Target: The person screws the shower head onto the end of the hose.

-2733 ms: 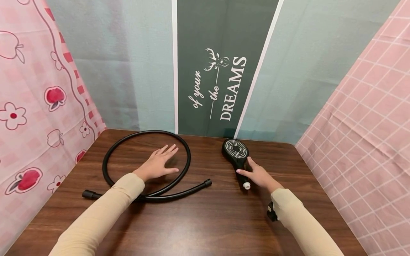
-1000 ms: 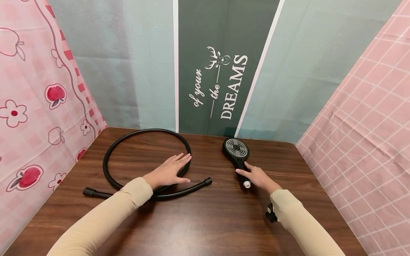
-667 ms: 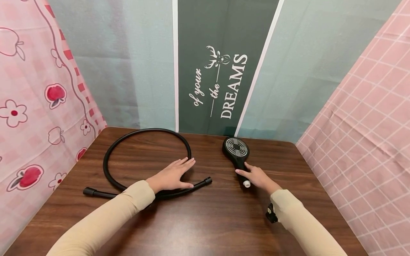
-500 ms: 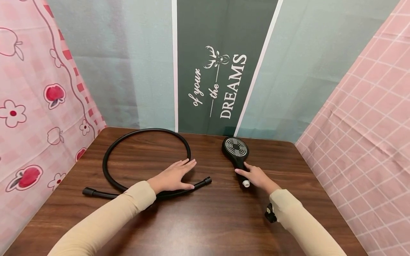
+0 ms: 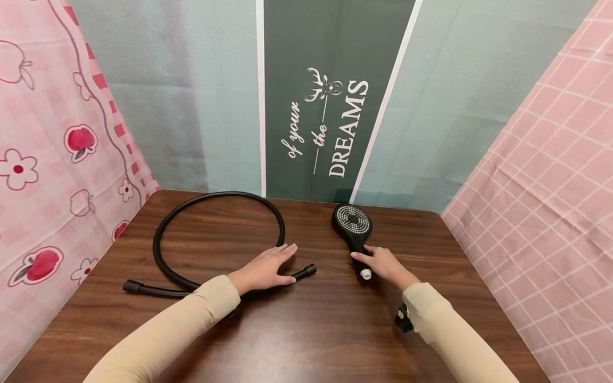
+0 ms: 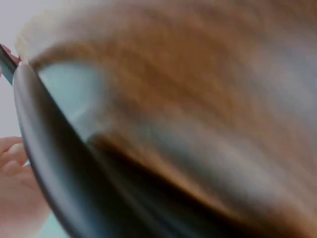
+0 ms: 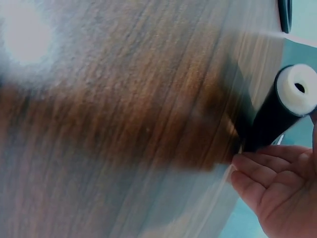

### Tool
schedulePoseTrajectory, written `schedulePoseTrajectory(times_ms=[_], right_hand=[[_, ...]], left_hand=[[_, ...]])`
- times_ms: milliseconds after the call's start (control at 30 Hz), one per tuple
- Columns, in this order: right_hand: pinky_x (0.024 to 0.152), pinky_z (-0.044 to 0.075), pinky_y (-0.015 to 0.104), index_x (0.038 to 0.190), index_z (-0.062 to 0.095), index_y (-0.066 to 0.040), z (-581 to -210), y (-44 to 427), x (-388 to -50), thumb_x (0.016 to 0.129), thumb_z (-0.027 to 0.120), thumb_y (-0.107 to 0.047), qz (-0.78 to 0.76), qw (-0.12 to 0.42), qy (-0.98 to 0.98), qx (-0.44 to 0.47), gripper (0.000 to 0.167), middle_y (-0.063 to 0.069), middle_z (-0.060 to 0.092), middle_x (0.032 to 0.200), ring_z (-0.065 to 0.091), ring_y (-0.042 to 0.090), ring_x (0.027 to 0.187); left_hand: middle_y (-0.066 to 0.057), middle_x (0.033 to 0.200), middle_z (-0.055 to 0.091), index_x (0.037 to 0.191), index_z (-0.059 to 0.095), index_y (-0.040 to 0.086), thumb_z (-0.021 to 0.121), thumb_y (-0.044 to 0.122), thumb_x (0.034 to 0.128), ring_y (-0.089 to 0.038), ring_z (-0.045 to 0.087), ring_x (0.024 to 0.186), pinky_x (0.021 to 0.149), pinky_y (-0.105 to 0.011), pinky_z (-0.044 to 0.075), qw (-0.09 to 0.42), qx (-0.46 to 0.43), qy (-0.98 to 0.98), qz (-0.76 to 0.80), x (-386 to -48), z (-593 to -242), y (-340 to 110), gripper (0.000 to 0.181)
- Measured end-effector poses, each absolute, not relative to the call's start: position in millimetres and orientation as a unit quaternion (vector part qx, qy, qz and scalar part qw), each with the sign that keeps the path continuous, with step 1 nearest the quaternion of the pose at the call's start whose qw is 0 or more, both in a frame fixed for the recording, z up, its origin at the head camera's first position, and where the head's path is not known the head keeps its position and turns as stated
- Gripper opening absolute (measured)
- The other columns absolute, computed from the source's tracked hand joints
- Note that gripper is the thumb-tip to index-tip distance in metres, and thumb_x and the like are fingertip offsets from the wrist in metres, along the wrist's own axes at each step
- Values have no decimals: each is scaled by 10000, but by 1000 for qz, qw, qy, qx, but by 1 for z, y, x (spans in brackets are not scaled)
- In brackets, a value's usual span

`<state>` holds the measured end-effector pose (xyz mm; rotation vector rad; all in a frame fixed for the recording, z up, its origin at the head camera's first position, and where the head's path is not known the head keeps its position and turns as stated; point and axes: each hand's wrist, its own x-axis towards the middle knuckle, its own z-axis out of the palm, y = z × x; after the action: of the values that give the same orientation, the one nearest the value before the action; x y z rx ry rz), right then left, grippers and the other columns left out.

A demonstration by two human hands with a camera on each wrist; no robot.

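A black hand shower head (image 5: pixel 353 221) lies on the wooden table with its spray face up and its white threaded end toward me. My right hand (image 5: pixel 385 266) grips its handle, thumb across the top. In the right wrist view, the fingers (image 7: pixel 262 173) reach the handle's side below the white end (image 7: pixel 297 89). A black shower hose (image 5: pixel 160 250) lies in one loop at the left, its two ends crossing. Over the crossing's right part, my left hand (image 5: pixel 265 270) is spread, thumb by the hose's right end (image 5: pixel 308 270). The left wrist view is blurred, with the hose (image 6: pixel 59 158) close up.
The brown wooden table (image 5: pixel 306 335) fills the lower view. A pink apple-print cloth (image 5: pixel 43 159) hangs at the left and a pink checked cloth (image 5: pixel 541 175) at the right. Behind stands a grey-green printed backdrop (image 5: pixel 306 96).
My left hand has moved right and toward me, from inside the hose loop to above the hose near its right end. The right hand has closed more on the handle, which has barely shifted.
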<state>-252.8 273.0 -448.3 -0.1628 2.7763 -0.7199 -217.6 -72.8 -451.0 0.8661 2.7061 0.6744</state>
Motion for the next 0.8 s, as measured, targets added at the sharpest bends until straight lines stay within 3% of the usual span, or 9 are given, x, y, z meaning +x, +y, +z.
schedulePoseTrajectory(times_ms=[267, 600, 700, 800], right_hand=[[1040, 444, 548, 1393, 530, 47, -443, 270, -251, 969, 515, -588, -253, 126, 958, -56, 764, 281, 565, 1374, 511, 422, 1315], [983, 493, 514, 1308, 613, 48, -437, 266, -256, 977, 538, -538, -235, 116, 963, -57, 678, 253, 639, 1286, 589, 404, 1225], [785, 537, 410, 1122, 730, 22, -435, 266, -258, 967, 559, -532, -234, 110, 965, -48, 600, 148, 736, 908, 673, 299, 895], [617, 427, 313, 836, 746, -12, -432, 264, -258, 950, 583, -541, -250, 110, 962, -29, 565, 31, 604, 633, 522, 170, 646]], left_hand=[[-103, 1615, 324, 1547, 329, 67, 666, 388, 947, -294, 294, 1505, 1202, -480, 272, 101, 299, 917, 242, -213, -455, -67, 760], [-76, 1609, 342, 1547, 341, 95, 660, 403, 949, -252, 330, 1492, 1188, -468, 304, 125, 302, 916, 233, -211, -454, -64, 745], [-88, 1594, 370, 1536, 365, 85, 664, 398, 947, -256, 364, 1474, 1173, -459, 331, 127, 306, 915, 231, -210, -453, -62, 730], [-100, 1576, 401, 1522, 393, 80, 673, 393, 942, -267, 391, 1457, 1161, -460, 349, 133, 303, 915, 229, -209, -453, -61, 717]])
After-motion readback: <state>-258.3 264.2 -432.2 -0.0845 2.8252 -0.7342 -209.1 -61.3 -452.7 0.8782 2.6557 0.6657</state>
